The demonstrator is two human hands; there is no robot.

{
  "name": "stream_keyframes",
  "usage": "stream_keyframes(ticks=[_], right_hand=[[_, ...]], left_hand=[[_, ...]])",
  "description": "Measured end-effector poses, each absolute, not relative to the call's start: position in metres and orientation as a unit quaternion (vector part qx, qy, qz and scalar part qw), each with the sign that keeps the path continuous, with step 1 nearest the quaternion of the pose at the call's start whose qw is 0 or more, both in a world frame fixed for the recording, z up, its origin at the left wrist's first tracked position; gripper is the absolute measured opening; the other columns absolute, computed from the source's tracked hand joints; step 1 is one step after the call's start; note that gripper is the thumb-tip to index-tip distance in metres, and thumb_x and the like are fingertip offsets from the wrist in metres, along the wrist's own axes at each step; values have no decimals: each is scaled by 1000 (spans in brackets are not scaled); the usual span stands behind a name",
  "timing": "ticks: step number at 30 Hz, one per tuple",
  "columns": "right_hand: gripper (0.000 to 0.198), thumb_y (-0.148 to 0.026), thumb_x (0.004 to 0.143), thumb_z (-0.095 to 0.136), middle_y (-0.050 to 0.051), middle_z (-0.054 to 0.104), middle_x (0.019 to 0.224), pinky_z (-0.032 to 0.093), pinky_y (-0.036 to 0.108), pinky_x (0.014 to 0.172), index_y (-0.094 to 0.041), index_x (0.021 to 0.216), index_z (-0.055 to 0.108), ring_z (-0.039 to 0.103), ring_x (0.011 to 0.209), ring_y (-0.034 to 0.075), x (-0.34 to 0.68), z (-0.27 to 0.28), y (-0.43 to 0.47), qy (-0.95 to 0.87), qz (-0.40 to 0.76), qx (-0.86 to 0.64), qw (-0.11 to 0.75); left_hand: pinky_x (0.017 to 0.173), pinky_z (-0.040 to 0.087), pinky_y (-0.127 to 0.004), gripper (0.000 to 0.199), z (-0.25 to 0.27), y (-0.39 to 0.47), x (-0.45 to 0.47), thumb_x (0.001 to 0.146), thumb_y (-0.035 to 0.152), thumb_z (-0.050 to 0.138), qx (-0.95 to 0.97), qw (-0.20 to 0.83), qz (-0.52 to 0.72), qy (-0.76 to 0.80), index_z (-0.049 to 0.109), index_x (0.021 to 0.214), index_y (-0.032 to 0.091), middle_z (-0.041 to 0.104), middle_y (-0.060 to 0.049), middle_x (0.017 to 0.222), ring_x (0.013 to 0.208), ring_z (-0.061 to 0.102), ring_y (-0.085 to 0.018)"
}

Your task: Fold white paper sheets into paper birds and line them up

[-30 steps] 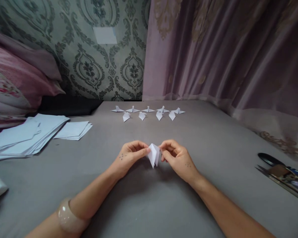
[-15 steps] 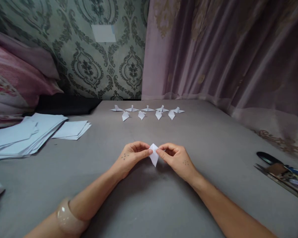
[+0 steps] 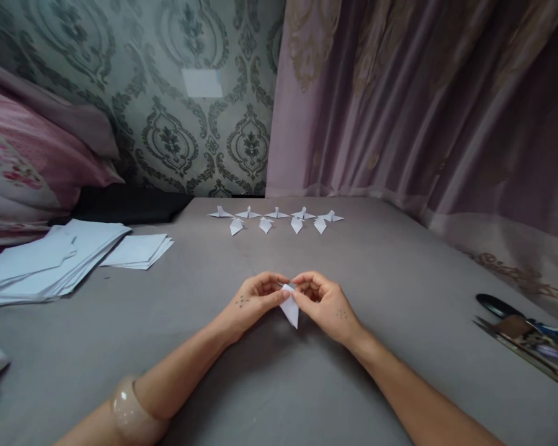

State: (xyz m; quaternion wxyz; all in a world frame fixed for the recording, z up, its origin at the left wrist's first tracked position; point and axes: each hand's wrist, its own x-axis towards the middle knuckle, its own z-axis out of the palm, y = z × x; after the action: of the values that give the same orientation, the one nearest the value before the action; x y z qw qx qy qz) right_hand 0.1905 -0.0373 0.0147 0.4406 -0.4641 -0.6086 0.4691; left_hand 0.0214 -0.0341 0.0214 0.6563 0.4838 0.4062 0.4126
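Between my two hands is a small piece of folded white paper [image 3: 290,310], kite-shaped, with its point hanging down toward me. My left hand [image 3: 259,296] pinches its upper left edge between thumb and fingers. From the other side my right hand [image 3: 324,302] holds the upper right edge, its thumb on the near face and its fingers curled behind. The paper partly hides the fingertips. Beyond the hands, several folded paper cranes [image 3: 276,213] stand in a row at the back, and in front of them lie several kite-shaped paper pieces [image 3: 265,225].
At left, a pile of large white sheets [image 3: 41,266] lies beside a smaller stack of paper [image 3: 137,250]. A black folded cloth [image 3: 125,203] is behind them. Scissors [image 3: 516,347] and other small tools lie at the right, near the purple curtain [image 3: 381,111]. The grey tabletop [image 3: 204,384] is under everything.
The folded paper has tilted, its lower point swinging to the right. My right fingers have lifted and spread a little behind it. The whole view has shifted slightly.
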Motion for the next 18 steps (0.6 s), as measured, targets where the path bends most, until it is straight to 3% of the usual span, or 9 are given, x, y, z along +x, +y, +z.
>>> stream_keyframes(ticks=[4,9,12,15,18], right_hand=[[25,-33,76,64,0,61,73,41,26,64,-18,95,60,54,66,13,192,19,-36,-627,415,-466,467],[42,-49,77,61,8,67,94,43,28,72,-17,104,61,59,86,19,201,18,-26,-516,472,-508,503],[44,-53,75,61,9,68,98,44,29,72,-17,100,64,60,87,19,204,10,-19,-505,486,-537,469],[39,-45,68,69,7,69,91,44,31,76,-17,94,67,62,85,20,202,7,-14,-549,467,-544,429],[31,-37,63,73,6,70,84,44,33,81,-15,85,70,62,82,20,194,14,-12,-594,449,-555,371]], left_hand=[[54,39,-19,23,15,-29,25,69,34,75,483,648,417,415,65,75,14,63,0,65,58,53,-8],[60,47,-19,23,13,-15,23,63,16,80,223,690,576,378,61,76,14,64,-3,69,64,62,-10],[67,51,-21,22,15,-9,14,65,6,75,159,682,624,348,57,75,14,66,-5,76,70,65,-12],[72,51,-22,21,16,-5,4,66,5,73,147,676,647,319,55,73,15,67,-5,79,76,65,-13],[65,48,-21,26,15,0,-3,63,8,77,140,678,657,299,55,74,16,66,-2,77,72,64,-12]])
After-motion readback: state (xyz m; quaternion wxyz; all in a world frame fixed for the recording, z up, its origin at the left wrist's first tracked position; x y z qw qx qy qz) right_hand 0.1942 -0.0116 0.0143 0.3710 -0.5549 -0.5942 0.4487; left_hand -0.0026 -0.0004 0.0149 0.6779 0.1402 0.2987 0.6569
